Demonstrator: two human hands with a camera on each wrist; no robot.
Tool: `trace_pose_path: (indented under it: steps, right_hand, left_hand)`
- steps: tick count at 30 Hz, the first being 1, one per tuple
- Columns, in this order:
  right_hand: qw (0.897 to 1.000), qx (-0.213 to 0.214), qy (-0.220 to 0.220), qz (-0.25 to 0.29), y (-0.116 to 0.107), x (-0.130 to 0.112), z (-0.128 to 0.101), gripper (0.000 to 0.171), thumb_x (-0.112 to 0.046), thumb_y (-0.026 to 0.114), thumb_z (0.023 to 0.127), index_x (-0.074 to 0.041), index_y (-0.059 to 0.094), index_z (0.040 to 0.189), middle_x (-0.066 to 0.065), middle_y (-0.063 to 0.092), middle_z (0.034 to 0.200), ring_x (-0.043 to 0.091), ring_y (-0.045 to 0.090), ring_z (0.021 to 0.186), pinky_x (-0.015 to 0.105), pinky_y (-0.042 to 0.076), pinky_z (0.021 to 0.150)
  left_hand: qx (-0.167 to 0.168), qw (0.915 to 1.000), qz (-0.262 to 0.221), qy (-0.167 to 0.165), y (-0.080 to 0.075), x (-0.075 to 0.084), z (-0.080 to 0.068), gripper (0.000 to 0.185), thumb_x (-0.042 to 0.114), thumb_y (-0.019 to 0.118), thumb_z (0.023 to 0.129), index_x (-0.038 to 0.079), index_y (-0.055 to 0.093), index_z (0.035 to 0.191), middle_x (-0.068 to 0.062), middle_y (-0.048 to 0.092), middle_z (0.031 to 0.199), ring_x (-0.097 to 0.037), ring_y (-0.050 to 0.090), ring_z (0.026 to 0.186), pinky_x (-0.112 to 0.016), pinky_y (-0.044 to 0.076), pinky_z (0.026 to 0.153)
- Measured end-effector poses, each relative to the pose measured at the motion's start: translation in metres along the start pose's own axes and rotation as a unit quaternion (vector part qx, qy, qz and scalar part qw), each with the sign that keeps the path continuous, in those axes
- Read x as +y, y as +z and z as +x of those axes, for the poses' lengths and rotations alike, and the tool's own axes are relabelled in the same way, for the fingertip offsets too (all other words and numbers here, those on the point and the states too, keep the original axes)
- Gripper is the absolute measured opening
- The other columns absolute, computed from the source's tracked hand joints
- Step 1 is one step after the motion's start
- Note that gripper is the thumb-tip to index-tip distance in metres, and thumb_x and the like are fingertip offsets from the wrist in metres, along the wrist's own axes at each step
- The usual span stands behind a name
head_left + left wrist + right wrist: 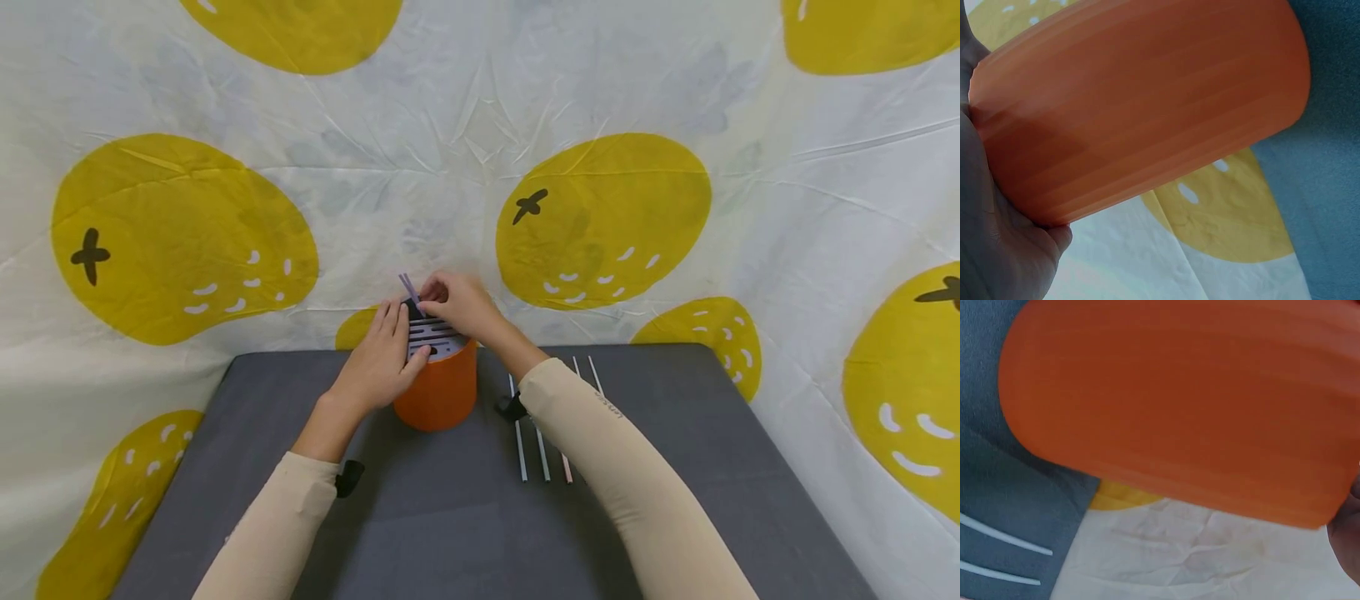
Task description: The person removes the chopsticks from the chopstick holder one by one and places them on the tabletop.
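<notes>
Head view: an orange cup stands upright on the gray mat, near the mat's far edge and a little left of its middle. On top of the cup sits a pale lid with dark slots. The left hand lies on the lid's near left side, fingers straight and close together, flat over the slots, the thumb reaching along the rim. The right hand comes from the right, curled over the lid's far edge, its fingertips pinching a thin purple straw that sticks up tilted to the left from the lid's far side. Both forearms, in beige sleeves, run from the near corners inward and meet at the cup.

Just right of the cup, partly under the right forearm, several loose straws lie on the mat, roughly parallel and pointing away from the person. In the left wrist view the cup's ribbed orange wall fills most of the frame with the palm against it. In the right wrist view the cup wall again dominates, with two white straws on the mat at the lower left.

The mat has bare room to the left of the cup and across its near half. Behind the cup the mat ends close by, where a white cloth with yellow fruit shapes rises as a backdrop and wraps both sides.
</notes>
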State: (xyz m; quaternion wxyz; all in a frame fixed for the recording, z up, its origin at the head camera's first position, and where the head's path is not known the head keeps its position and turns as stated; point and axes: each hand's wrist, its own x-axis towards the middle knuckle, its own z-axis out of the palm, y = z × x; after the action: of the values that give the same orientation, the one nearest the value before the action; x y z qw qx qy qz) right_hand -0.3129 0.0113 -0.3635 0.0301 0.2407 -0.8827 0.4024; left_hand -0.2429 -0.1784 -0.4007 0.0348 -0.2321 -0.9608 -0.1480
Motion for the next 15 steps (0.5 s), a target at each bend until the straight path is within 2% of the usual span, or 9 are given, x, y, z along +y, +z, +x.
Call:
trace_pose_path:
  steps: [4,8,15]
  right_hand:
    - [1.0,0.0,-0.004,-0.025,0.0068,-0.0035,0.0002,0.016,-0.02,0.074,0.097,-0.008,0.07,0.106,0.007,0.074,0.1,0.018,0.07,0.092,0.03,0.058,0.084]
    - [0.999,0.018,-0.006,-0.051,0.0093,-0.0059,-0.0005,0.014,-0.02,0.074,0.097,-0.009,0.07,0.104,0.006,0.074,0.097,0.018,0.069,0.089,0.031,0.058,0.082]
    - [0.997,0.04,-0.01,-0.061,0.0122,-0.0039,-0.0022,0.012,-0.021,0.074,0.097,-0.01,0.071,0.102,0.005,0.075,0.095,0.017,0.069,0.087,0.03,0.057,0.08]
  left_hand:
    - [0.001,1.0,-0.001,0.002,0.0001,-0.0003,-0.0008,0.083,0.055,0.028,0.11,-0.006,0.006,0.163,-0.023,-0.002,0.172,-0.037,-0.006,0.161,-0.052,0.01,0.13]
    - [0.002,1.0,-0.003,0.002,0.0005,-0.0001,-0.0012,0.083,0.055,0.028,0.11,-0.005,0.006,0.163,-0.024,0.0,0.172,-0.037,-0.006,0.161,-0.052,0.011,0.13]
    - [0.0,1.0,-0.002,-0.001,0.0011,-0.0002,-0.0013,0.083,0.055,0.028,0.11,-0.005,0.006,0.163,-0.024,-0.001,0.172,-0.037,-0.006,0.161,-0.052,0.011,0.13]
